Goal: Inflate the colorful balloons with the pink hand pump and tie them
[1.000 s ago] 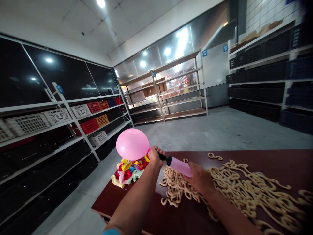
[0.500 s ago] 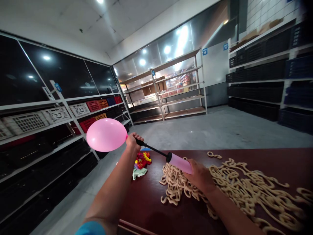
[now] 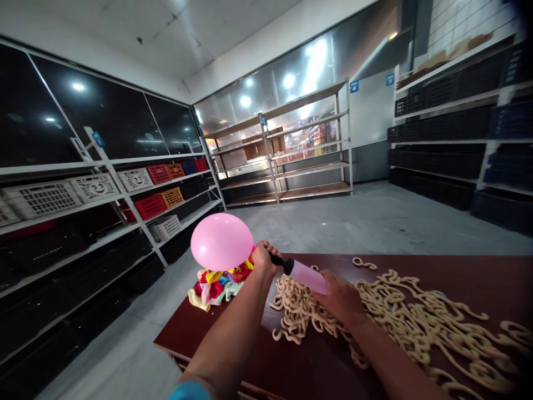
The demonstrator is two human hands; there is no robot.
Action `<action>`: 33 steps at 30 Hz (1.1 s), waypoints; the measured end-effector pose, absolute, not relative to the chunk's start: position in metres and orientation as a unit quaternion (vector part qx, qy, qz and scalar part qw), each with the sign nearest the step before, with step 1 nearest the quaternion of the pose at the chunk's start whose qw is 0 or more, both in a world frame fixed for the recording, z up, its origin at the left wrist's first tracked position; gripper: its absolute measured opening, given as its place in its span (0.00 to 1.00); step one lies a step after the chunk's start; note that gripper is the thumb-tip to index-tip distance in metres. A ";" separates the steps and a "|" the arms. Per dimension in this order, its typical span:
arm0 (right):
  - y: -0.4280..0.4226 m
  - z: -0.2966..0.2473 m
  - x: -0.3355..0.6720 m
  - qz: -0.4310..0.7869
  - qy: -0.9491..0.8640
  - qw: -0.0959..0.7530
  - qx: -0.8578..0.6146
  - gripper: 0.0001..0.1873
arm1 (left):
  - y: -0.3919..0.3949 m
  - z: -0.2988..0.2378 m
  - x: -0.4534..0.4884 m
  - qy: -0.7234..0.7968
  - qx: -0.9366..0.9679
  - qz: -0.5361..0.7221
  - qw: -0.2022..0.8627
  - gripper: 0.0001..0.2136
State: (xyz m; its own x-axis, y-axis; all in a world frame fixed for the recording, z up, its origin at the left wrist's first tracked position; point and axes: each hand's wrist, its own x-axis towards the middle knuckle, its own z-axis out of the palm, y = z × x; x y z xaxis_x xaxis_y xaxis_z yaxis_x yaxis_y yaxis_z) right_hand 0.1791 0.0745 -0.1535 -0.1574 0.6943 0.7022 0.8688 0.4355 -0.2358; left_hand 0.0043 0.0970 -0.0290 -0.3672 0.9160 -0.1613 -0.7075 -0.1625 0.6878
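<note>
A swollen pink balloon (image 3: pixel 222 242) sticks out to the left of my left hand (image 3: pixel 265 259). That hand is closed round the balloon's neck and the black end of a hand pump. My right hand (image 3: pixel 339 296) grips the far end of the pump's pink barrel (image 3: pixel 308 276). The black rod is pushed almost fully into the barrel, so the two hands are close together. Under the balloon lies a heap of limp, multicoloured balloons (image 3: pixel 214 289). Beneath the pump and right forearm spreads a pile of tan, curly, rope-like pieces (image 3: pixel 400 316).
Everything lies on a dark red-brown table (image 3: pixel 303 361). A single curly piece (image 3: pixel 364 263) rests near its far edge. Shelving with plastic crates (image 3: pixel 45 199) runs along the left wall. Metal racks (image 3: pixel 308 172) stand at the back, and dark crates (image 3: pixel 441 125) fill shelves on the right.
My left hand has moved right towards the right hand, bringing the balloon with it. The pump's rod has slid into the barrel. My right hand has hardly moved.
</note>
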 end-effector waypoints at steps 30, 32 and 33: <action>0.081 -0.154 0.185 -0.136 -0.755 0.399 -0.502 0.17 | 0.104 -0.003 -0.031 0.338 0.163 0.758 0.534 0.08; 0.081 -0.151 0.187 -0.134 -0.754 0.397 -0.505 0.17 | 0.104 0.016 -0.055 0.337 0.174 0.771 0.512 0.08; 0.081 -0.150 0.187 -0.136 -0.752 0.399 -0.507 0.17 | 0.103 0.025 -0.066 0.337 0.183 0.775 0.503 0.09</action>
